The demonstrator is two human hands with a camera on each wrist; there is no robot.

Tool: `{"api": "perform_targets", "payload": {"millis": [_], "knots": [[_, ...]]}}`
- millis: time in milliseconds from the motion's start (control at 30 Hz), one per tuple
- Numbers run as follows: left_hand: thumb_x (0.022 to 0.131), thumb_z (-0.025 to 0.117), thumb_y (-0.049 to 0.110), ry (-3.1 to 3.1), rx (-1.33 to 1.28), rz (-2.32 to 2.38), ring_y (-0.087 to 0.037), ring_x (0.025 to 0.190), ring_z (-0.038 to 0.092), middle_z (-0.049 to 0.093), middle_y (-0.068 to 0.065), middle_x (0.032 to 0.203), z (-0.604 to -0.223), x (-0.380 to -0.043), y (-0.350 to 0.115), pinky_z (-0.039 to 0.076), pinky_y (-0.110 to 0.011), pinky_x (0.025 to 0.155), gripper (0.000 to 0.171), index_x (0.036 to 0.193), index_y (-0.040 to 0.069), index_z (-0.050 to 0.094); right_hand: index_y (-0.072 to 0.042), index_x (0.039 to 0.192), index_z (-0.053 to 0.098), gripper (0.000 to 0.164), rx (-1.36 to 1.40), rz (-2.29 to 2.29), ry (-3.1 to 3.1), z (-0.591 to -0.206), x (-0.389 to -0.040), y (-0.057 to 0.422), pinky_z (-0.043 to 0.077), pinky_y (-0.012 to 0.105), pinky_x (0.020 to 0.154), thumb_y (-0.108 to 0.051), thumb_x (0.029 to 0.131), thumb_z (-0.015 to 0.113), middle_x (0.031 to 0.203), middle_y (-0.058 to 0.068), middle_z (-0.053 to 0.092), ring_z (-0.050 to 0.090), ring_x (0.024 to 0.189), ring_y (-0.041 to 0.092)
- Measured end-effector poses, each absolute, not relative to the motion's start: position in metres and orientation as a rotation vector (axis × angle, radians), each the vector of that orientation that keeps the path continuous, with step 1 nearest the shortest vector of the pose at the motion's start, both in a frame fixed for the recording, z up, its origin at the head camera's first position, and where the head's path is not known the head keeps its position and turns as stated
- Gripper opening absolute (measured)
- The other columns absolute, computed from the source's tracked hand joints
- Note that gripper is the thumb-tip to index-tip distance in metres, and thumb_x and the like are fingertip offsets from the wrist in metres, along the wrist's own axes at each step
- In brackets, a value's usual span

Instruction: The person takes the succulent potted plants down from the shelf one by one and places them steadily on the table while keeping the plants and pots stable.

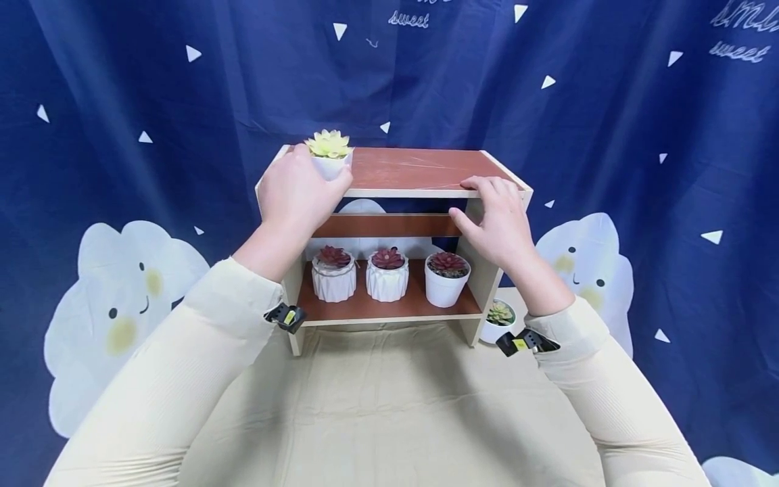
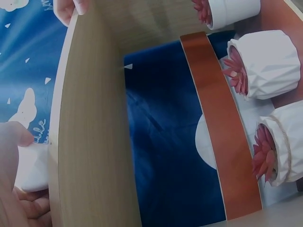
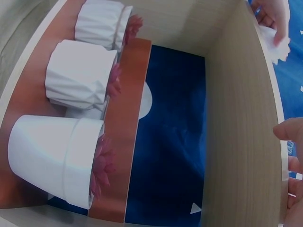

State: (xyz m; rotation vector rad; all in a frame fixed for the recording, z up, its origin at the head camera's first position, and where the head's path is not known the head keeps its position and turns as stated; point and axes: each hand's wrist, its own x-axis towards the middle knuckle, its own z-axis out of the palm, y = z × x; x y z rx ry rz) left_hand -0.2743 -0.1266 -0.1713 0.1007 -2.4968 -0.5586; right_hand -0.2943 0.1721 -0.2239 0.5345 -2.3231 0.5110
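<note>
My left hand (image 1: pixel 302 187) grips a white pot with a yellow-green succulent (image 1: pixel 331 155) at the left end of the wooden shelf's top board (image 1: pixel 414 169). The left wrist view shows thumb and fingers around the white pot (image 2: pixel 33 166), level with the board's edge. My right hand (image 1: pixel 496 220) rests on the right front edge of that board, fingers on top and thumb below. Nothing is held in it apart from the edge. On the lower board stand three white pots with dark red succulents: one with a cord (image 1: pixel 334 276), one faceted (image 1: pixel 387 276) and one smooth (image 1: pixel 446 281).
Another white pot with a green succulent (image 1: pixel 498 320) stands on the beige cloth (image 1: pixel 389 406), outside the shelf's right side panel. A brown crossbar (image 1: pixel 389 224) runs along the shelf's back. Behind hangs a blue curtain (image 1: pixel 426 81) with clouds and triangles.
</note>
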Motion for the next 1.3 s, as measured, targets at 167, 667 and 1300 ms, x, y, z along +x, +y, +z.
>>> {"api": "perform_targets", "payload": {"millis": [167, 667, 1300], "knots": [[0.086, 0.051, 0.065, -2.486, 0.087, -0.577, -0.036, 0.102, 0.060, 0.066, -0.016, 0.114, -0.173, -0.271, -0.129, 0.049, -0.054, 0.086, 0.077, 0.127, 0.001, 0.059, -0.009, 0.132, 0.058, 0.048, 0.527, 0.511, -2.333, -0.224, -0.293, 0.172, 0.028, 0.051, 0.111, -0.034, 0.093, 0.069, 0.131, 0.016, 0.057, 0.041, 0.129, 0.037], [0.086, 0.051, 0.067, -2.463, 0.070, -0.580, -0.038, 0.095, 0.061, 0.067, -0.017, 0.108, -0.171, -0.252, -0.137, 0.050, -0.052, 0.077, 0.076, 0.124, 0.002, 0.059, -0.009, 0.133, 0.058, 0.048, 0.529, 0.503, -2.330, -0.223, -0.292, 0.173, 0.029, 0.051, 0.110, -0.034, 0.093, 0.069, 0.131, 0.016, 0.057, 0.041, 0.129, 0.036], [0.086, 0.055, 0.064, -2.451, 0.037, -0.568, -0.040, 0.089, 0.060, 0.065, -0.019, 0.099, -0.182, -0.227, -0.161, 0.047, -0.053, 0.070, 0.070, 0.115, 0.000, 0.059, -0.009, 0.132, 0.058, 0.048, 0.540, 0.493, -2.310, -0.225, -0.292, 0.174, 0.028, 0.051, 0.110, -0.035, 0.093, 0.068, 0.130, 0.017, 0.057, 0.042, 0.128, 0.037]]}}
